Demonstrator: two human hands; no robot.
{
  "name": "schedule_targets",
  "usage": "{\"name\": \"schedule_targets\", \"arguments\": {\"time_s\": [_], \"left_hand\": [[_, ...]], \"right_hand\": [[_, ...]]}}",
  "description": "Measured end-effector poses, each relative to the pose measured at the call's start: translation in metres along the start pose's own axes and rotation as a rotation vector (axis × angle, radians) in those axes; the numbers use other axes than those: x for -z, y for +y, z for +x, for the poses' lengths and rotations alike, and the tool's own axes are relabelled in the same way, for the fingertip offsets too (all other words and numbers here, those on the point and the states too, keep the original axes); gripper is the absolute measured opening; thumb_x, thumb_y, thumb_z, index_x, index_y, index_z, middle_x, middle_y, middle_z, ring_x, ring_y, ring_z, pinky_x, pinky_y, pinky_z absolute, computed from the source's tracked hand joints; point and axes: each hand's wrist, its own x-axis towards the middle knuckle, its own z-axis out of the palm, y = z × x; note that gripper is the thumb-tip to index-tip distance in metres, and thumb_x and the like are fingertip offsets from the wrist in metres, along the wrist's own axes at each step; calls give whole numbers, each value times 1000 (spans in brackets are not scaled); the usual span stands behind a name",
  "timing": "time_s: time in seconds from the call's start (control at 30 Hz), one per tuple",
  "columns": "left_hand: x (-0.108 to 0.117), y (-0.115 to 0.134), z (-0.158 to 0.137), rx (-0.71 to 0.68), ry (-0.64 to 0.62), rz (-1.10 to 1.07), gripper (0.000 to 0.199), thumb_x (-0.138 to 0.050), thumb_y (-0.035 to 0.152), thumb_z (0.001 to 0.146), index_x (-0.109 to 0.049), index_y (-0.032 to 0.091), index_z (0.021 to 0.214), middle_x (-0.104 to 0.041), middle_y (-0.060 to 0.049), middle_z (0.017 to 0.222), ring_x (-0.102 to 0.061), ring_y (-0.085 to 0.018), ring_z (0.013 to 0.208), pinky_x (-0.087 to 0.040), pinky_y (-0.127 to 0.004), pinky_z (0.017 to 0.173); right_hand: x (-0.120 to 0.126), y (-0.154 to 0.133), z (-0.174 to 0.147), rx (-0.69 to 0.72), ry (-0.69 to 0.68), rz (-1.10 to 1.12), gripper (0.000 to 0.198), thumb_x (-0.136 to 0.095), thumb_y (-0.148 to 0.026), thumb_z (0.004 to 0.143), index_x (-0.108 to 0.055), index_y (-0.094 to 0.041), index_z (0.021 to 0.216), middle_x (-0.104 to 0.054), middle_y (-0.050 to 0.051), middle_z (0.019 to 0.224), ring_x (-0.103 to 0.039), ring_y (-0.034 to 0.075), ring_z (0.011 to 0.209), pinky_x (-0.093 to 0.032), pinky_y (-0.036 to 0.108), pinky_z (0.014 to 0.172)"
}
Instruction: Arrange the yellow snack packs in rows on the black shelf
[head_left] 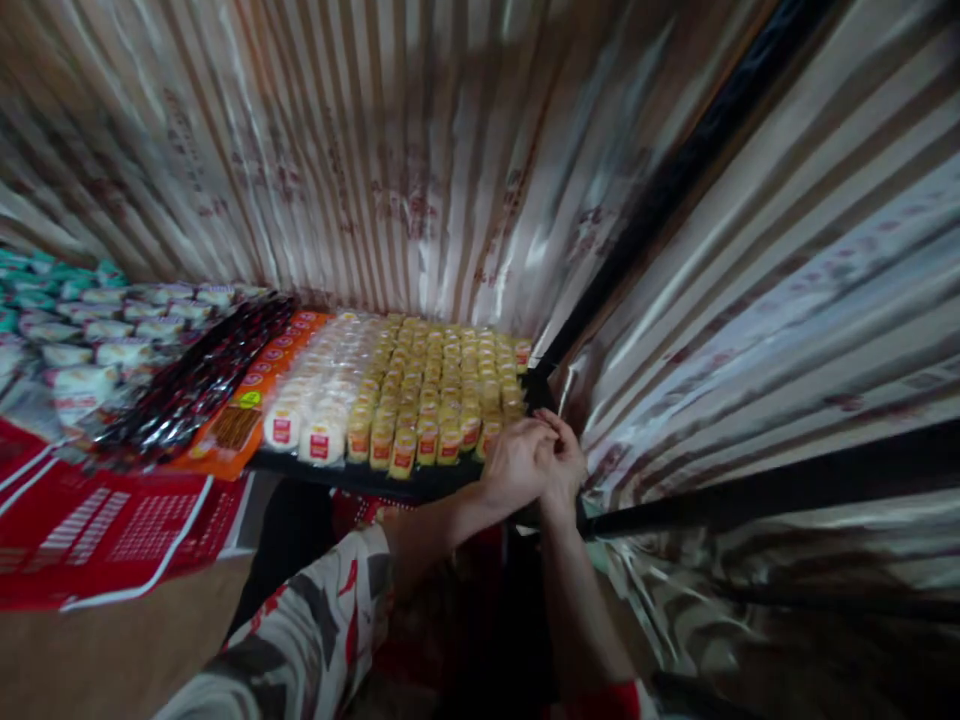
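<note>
My left hand (516, 458) and my right hand (565, 462) meet at the right end of a dark tabletop. The fingers of both are curled in and pressed together, and whatever they hold, if anything, is hidden. Just left of them stand packed rows of yellow wrapped snack packs (426, 400) with red labels. Beside those lie white wrapped packs (319, 405), also red-labelled. My left wrist passes in front of the table's near edge.
Further left are an orange packet strip (244, 400), dark shiny packets (199, 385), white packets (124, 325) and green packets (37, 280). A red printed sheet (112, 530) hangs in front. Striped plastic sheeting (420, 150) and a dark pole (645, 210) enclose the corner.
</note>
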Motion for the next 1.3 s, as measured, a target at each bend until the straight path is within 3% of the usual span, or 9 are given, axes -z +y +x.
{"name": "schedule_targets", "arguments": {"time_s": [0.13, 0.23, 0.43, 0.53, 0.67, 0.8, 1.0, 1.13, 1.3], "left_hand": [[28, -8, -85, 17, 78, -88, 30, -37, 8, 82, -64, 17, 92, -66, -7, 103, -60, -17, 101, -48, -32, 95], [37, -26, -118, -60, 44, -111, 35, -37, 10, 82, -57, 15, 110, -60, -10, 118, -54, -17, 113, -46, -33, 99], [29, -50, -100, 61, 16, -13, 39, -39, 9, 80, -55, 15, 115, -55, -10, 124, -49, -18, 119, -41, -36, 104], [33, -48, -106, 120, 53, -46, 35, -38, 7, 78, -57, 18, 106, -58, -8, 114, -53, -16, 110, -43, -32, 99], [40, -55, -157, 319, 37, -57, 29, -36, 5, 76, -59, 20, 86, -62, -4, 88, -59, -15, 88, -50, -31, 83], [44, -63, -204, 367, -112, -42, 30, -37, 6, 76, -61, 19, 89, -63, -5, 90, -60, -15, 86, -51, -30, 80], [54, -61, -162, 66, -127, 162, 33, -37, 10, 84, -60, 17, 107, -57, -9, 116, -50, -18, 112, -43, -35, 99], [36, -65, -117, 71, -209, 295, 41, -39, 10, 85, -51, 16, 124, -46, -12, 132, -43, -21, 122, -39, -37, 103], [19, -70, -115, 101, -215, 230, 35, -40, 14, 87, -56, 19, 117, -55, -7, 113, -50, -18, 107, -45, -34, 96]], "right_hand": [[0, -21, -73, 161, -77, -163, 30, -49, -27, 79, -63, -18, 104, -66, 9, 103, -62, 20, 93, -49, 39, 86], [-4, -20, -90, 327, -188, -302, 29, -45, -23, 82, -65, -18, 102, -65, 10, 108, -59, 20, 103, -46, 40, 94], [1, -18, -40, 289, 18, -390, 32, -39, -21, 82, -65, -16, 100, -67, 10, 102, -61, 19, 97, -47, 38, 91], [14, -25, -47, 217, 116, -360, 31, -40, -24, 84, -63, -16, 103, -66, 9, 99, -61, 19, 91, -49, 37, 86], [21, -20, -109, 196, -124, -338, 24, -43, -24, 85, -64, -18, 96, -66, 8, 96, -62, 19, 93, -49, 37, 87], [13, -7, -164, 277, -405, -391, 26, -43, -18, 86, -65, -21, 99, -67, 8, 100, -63, 18, 95, -51, 34, 85], [13, -1, -118, 384, -274, -636, 36, -43, -22, 88, -54, -16, 121, -55, 13, 126, -45, 24, 122, -39, 47, 101], [21, 3, -84, 353, -466, -752, 43, -46, -32, 89, -49, -17, 129, -47, 13, 136, -34, 27, 131, -35, 50, 104], [36, 5, -97, 335, -500, -725, 43, -52, -36, 85, -53, -20, 126, -48, 13, 134, -43, 27, 124, -39, 49, 101]]}}
